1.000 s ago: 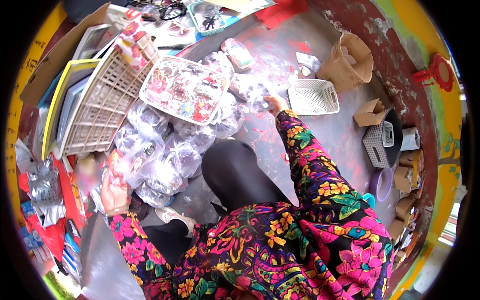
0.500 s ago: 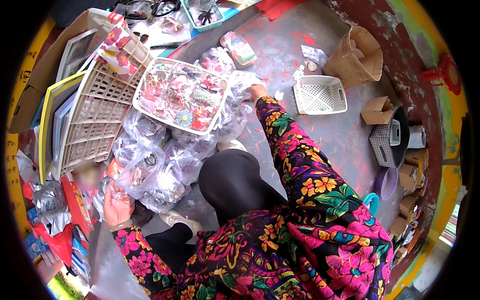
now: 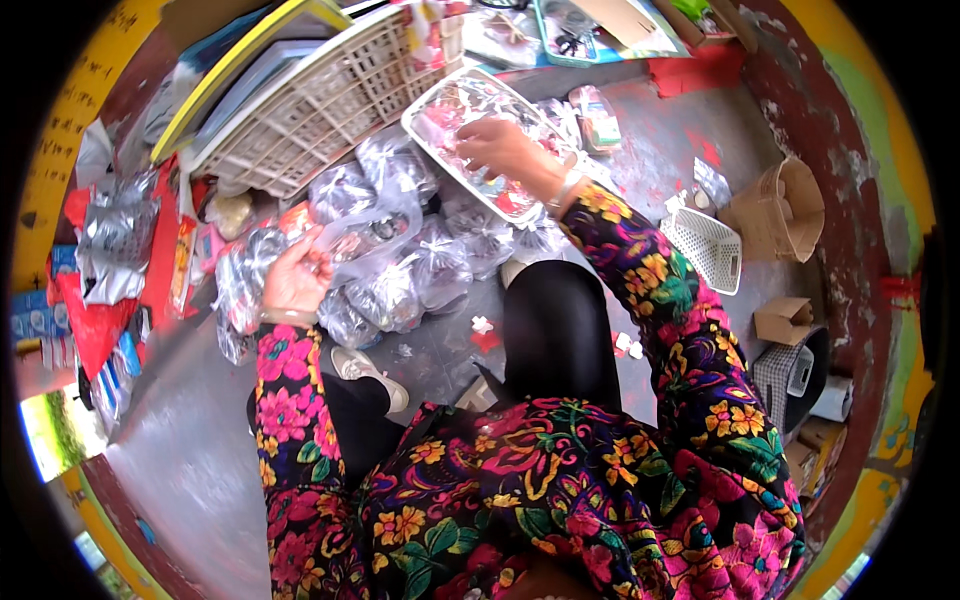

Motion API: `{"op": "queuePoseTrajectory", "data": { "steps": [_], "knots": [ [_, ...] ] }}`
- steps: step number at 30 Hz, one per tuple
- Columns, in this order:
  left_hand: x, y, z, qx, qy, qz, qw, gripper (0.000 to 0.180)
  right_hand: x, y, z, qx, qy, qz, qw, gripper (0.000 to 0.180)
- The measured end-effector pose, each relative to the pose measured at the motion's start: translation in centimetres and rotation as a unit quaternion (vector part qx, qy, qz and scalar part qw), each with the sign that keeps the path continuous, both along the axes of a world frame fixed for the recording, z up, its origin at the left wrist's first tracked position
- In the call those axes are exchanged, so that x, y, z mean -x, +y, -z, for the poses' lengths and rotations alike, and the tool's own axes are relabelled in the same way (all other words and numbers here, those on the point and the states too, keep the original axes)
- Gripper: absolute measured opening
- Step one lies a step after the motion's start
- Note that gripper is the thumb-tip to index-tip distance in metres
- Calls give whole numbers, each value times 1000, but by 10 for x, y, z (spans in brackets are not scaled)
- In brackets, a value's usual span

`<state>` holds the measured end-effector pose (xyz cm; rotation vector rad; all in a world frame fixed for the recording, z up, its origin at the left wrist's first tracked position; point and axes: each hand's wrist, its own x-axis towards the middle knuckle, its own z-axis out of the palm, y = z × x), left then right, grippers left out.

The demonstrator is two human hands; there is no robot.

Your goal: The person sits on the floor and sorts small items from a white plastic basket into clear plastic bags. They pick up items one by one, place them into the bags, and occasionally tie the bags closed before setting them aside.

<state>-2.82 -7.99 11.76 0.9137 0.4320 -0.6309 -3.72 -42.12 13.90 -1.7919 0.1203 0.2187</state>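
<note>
The grey floor (image 3: 200,470), marked with red patches, ran toward a peeling maroon wall (image 3: 845,190) on the right. Near that wall stood an open cardboard box (image 3: 775,215), with a small white basket (image 3: 703,247) just beside it. On the left leaned a large white lattice crate (image 3: 330,115), and filled plastic bags (image 3: 440,270) lay heaped on the floor in front of it. Just beyond the heap sat a white tray (image 3: 453,176) full of small wrapped pieces. The right hand (image 3: 515,160) was over the tray, fingers bent down toward its contents (whether they pinched anything, I could not tell). The left hand (image 3: 297,275), palm up and fingers loosely curled, was at the edge of a clear bag (image 3: 375,232); its grip was unclear.
</note>
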Motion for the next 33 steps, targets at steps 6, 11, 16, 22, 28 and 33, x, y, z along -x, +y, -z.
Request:
{"op": "queuePoseTrajectory", "data": {
  "steps": [6, 11, 16, 22, 28, 33],
  "knots": [
    [-10, 21, 44, 60, -12, 26, 998, 31, -45, 101, 62, 411, 88, -134, 897, 43],
    [-8, 30, 32, 59, -65, 15, 996, 23, -54, 123, 61, -72, 163, 36, 983, 15],
    [1, 28, 26, 36, -63, 20, 997, 20, -6, 121, 12, -176, 63, 127, 974, 14],
    [-3, 11, 60, -16, -49, 63, 997, 16, 10, 94, 12, -106, 56, 123, 985, 16],
    [-4, -6, 89, -31, -13, 84, 996, 12, 2, 83, 46, -63, 138, 119, 981, 14],
    [-1, -1, 89, -54, 14, 107, 993, 12, -7, 75, 52, -2, 140, 81, 987, 17]
  ]
}}
